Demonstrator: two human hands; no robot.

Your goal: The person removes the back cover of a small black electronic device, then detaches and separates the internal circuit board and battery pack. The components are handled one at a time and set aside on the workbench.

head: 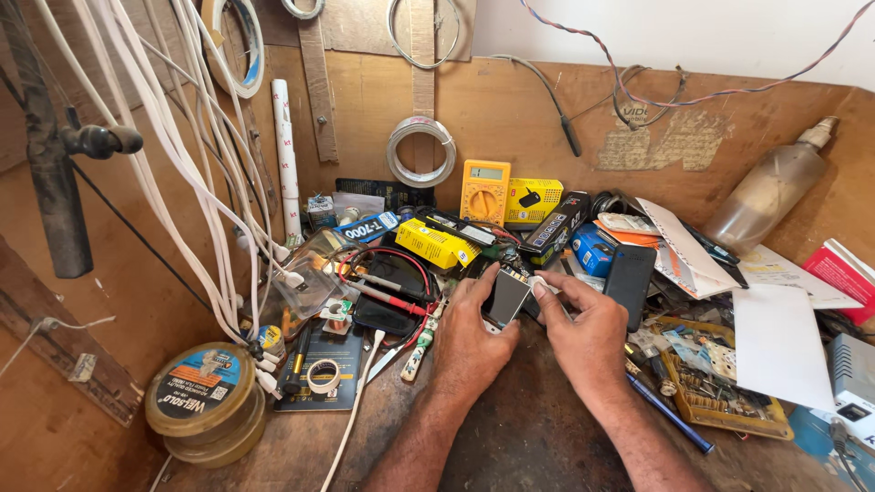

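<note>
Desk [538,428] is a mess: yellow multimeter [484,190] just behind, black phone [630,284] right of the small screen [507,297], which both hands pinch, left hand [469,339], right hand [583,333].

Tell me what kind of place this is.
Most likely a small electronics or phone repair bench. A yellow multimeter leans on the wooden back wall, white cables hang at the left, and the left hand and right hand hold a small phone over scattered parts.

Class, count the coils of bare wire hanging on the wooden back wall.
3: one coil at the centre, one above it, one cut by the top edge. Others may be hidden.
</note>
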